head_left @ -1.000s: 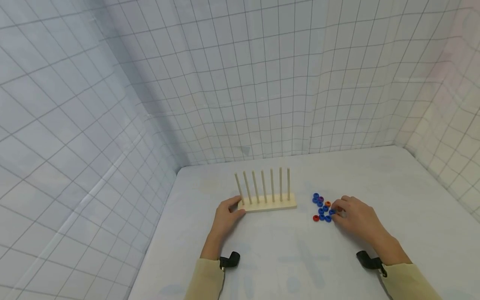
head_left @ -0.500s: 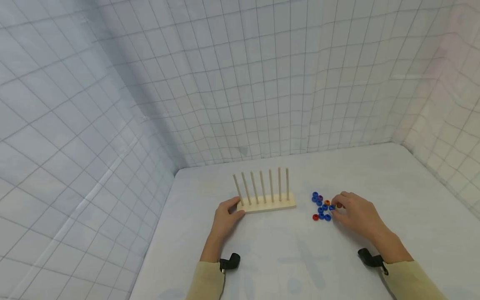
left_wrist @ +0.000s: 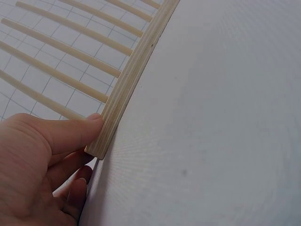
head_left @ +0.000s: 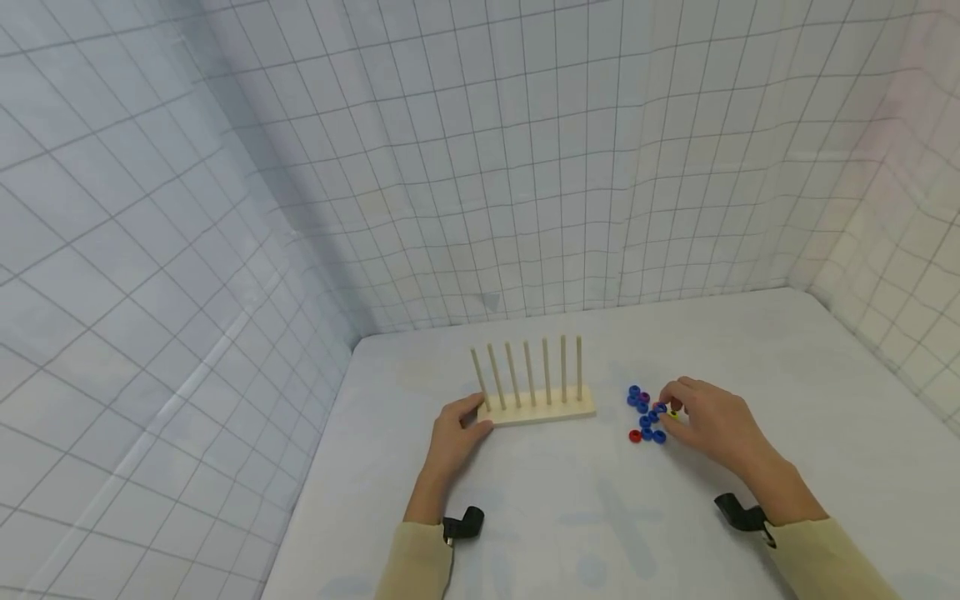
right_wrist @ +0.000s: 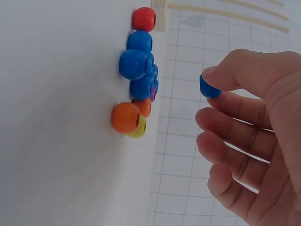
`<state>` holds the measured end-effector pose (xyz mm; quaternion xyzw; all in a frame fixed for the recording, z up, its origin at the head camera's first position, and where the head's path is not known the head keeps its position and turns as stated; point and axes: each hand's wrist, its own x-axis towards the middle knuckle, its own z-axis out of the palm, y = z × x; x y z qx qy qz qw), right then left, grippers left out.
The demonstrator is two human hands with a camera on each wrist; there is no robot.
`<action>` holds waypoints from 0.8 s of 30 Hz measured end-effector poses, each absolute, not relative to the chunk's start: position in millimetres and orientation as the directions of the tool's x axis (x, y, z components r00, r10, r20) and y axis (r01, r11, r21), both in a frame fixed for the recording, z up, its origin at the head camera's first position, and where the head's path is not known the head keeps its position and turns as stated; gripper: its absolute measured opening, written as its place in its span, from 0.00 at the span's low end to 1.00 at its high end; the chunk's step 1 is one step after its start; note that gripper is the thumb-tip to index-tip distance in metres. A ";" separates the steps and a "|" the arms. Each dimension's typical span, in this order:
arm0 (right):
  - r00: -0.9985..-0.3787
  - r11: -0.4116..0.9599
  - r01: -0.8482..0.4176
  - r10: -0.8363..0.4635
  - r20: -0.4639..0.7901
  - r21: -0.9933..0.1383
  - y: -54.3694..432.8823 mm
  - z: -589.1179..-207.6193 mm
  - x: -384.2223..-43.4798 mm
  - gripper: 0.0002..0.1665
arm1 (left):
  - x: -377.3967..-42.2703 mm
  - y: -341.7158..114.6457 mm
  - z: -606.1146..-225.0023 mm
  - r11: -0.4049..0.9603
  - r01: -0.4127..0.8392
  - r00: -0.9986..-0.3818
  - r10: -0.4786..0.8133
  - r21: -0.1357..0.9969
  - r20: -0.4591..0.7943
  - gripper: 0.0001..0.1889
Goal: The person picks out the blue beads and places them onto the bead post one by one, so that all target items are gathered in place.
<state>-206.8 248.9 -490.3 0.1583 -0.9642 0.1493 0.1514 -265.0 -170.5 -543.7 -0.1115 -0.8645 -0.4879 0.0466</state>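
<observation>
My left hand grips the left end of a wooden peg rack, a pale base with several upright pegs in a row. In the left wrist view, the thumb lies against the front edge of the base, fingers behind it. My right hand pinches a blue bead between thumb and index finger, lifted off the table, its other fingers loosely curled. Below and beside it lie several blue beads, with a red bead, a purple bead, two orange beads and a yellow bead.
A white-covered table lies under everything. Gridded white sheets hang behind it and at both sides. The beads lie in a loose cluster to the right of the rack. Each wrist bears a black camera.
My right hand has raised the pinched blue bead from the cluster, moving slightly up and away. A yellow bead now shows under the fingers. My left hand stays on the rack.
</observation>
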 end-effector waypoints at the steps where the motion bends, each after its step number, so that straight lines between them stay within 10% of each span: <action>1: -0.901 0.904 -0.354 -0.262 0.345 -0.240 247.3 -489.6 -207.9 0.11 | -264.7 -170.7 -543.2 0.499 0.240 -0.970 0.146 0.833 0.192 0.28; 24: -0.891 0.884 -0.363 -0.236 0.389 -0.294 217.7 -464.2 -218.6 0.13 | -260.7 -170.2 -539.8 0.536 0.258 -0.966 0.154 0.804 0.208 0.27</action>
